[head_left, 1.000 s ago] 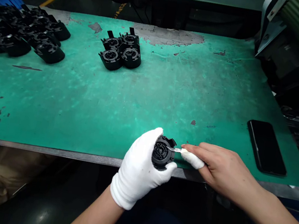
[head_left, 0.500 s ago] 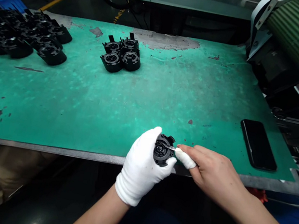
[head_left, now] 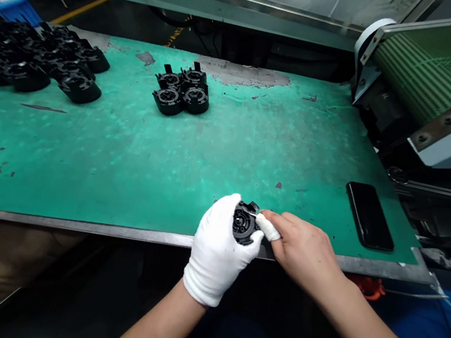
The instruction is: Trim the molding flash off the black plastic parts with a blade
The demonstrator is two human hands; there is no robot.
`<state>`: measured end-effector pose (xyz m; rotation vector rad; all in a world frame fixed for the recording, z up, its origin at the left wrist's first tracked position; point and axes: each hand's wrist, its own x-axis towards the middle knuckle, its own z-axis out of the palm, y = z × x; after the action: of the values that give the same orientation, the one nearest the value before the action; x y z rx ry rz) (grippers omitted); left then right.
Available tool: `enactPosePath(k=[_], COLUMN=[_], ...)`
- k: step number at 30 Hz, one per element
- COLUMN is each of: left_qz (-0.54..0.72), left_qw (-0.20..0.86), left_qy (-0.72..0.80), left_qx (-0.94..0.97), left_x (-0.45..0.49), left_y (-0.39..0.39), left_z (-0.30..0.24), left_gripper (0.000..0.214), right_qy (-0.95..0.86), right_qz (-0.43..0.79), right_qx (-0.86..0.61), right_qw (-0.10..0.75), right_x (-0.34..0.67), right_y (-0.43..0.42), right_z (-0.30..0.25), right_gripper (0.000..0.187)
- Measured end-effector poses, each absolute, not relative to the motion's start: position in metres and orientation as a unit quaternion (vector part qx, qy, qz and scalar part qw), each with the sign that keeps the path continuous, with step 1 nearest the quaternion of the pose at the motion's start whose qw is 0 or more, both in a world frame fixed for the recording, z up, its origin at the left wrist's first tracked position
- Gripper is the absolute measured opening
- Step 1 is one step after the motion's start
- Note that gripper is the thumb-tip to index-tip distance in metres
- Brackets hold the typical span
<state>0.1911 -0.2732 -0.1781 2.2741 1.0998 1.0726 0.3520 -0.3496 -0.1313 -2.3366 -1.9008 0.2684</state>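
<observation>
My left hand (head_left: 218, 248), in a white glove, is wrapped round a round black plastic part (head_left: 243, 225) above the table's front edge. The part's ringed, ribbed face is turned up towards me, and a tab stands out at its far rim. My right hand (head_left: 301, 245) is bare except for a white cover on the thumb. Its thumb and forefinger pinch a small silvery blade-like tool (head_left: 253, 214), whose tip lies at the upper right of the part's face. Most of the tool is hidden by the fingers.
Several similar black parts (head_left: 183, 92) stand grouped on the worn green mat (head_left: 112, 173). A larger cluster of black parts (head_left: 31, 59) is at the left, near a blue bin (head_left: 12, 9). A black phone (head_left: 370, 216) lies at the right, below a green conveyor belt (head_left: 436, 71).
The tool has shifted from the right side of the part's face to its upper right, as my right hand moved slightly left and up. The view has tilted a little upward.
</observation>
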Motion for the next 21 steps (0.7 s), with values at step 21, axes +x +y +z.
enactPosePath(k=[21], left_qz=[0.226], left_qw=[0.334], left_qy=[0.307], left_qx=[0.862], left_x=[0.162], left_y=[-0.238], left_z=[-0.161], left_gripper=[0.088], right_qy=[-0.692], right_qz=[0.312], right_qx=[-0.647], right_qw=[0.069], right_x=[0.372], right_y=[-0.354], right_z=[-0.108], right_gripper=[0.057])
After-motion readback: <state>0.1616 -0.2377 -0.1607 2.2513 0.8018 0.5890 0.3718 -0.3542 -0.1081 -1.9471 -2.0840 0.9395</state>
